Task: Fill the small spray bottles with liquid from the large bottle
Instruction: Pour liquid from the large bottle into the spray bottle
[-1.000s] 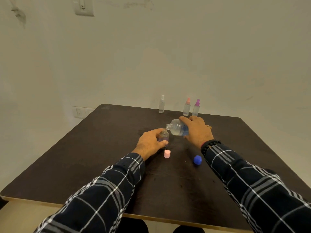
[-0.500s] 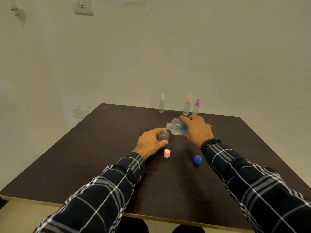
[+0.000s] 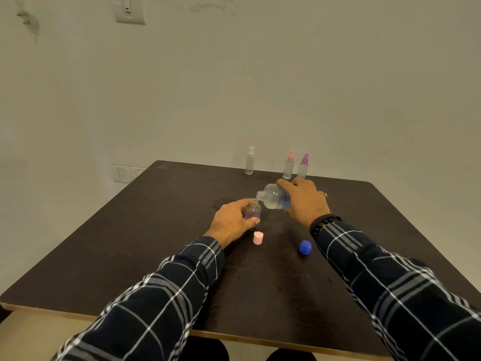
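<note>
My right hand (image 3: 303, 201) grips the large clear bottle (image 3: 273, 196), tipped on its side with its open mouth pointing left, just over the neck of a small clear bottle (image 3: 253, 211). That small bottle stands upright on the dark table (image 3: 130, 243), held round its body by my left hand (image 3: 233, 221). A pink cap (image 3: 258, 238) lies just in front of the small bottle. A blue cap (image 3: 305, 247) lies to its right, near my right wrist.
Three small spray bottles stand near the table's far edge: one with a white top (image 3: 249, 161), one with a pink top (image 3: 288, 165), one with a purple top (image 3: 303, 167). A wall rises right behind the table.
The large bottle has shifted very slightly; both hands stay in nearly the same place, with its mouth still over the small bottle.
</note>
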A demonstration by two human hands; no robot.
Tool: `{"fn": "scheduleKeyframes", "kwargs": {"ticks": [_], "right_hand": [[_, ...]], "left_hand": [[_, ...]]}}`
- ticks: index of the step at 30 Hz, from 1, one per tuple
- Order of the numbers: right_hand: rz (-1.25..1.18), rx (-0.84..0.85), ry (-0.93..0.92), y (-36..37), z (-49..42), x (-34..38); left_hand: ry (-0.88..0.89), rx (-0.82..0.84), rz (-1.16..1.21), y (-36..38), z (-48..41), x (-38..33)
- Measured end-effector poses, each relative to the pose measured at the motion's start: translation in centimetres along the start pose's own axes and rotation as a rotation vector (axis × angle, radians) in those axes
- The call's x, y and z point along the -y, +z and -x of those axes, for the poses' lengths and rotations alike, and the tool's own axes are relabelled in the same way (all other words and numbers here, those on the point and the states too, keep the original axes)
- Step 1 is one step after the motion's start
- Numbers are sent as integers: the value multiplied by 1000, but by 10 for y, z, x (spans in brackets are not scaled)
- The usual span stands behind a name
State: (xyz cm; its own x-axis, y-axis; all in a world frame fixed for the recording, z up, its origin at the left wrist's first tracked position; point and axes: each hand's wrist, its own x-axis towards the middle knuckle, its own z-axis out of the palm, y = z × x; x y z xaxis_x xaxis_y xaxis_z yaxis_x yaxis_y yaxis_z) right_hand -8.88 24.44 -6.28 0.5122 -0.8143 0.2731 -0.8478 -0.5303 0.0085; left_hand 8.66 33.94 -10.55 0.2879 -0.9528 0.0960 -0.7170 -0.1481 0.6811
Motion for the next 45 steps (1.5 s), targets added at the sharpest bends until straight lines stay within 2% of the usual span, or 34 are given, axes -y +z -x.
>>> {"fn": "scheduleKeyframes", "kwargs": {"ticks": [45], "right_hand": [[35,-20,-8,-5,0,2]], "left_hand": [[-9,12,-8,2,-2,1]]}}
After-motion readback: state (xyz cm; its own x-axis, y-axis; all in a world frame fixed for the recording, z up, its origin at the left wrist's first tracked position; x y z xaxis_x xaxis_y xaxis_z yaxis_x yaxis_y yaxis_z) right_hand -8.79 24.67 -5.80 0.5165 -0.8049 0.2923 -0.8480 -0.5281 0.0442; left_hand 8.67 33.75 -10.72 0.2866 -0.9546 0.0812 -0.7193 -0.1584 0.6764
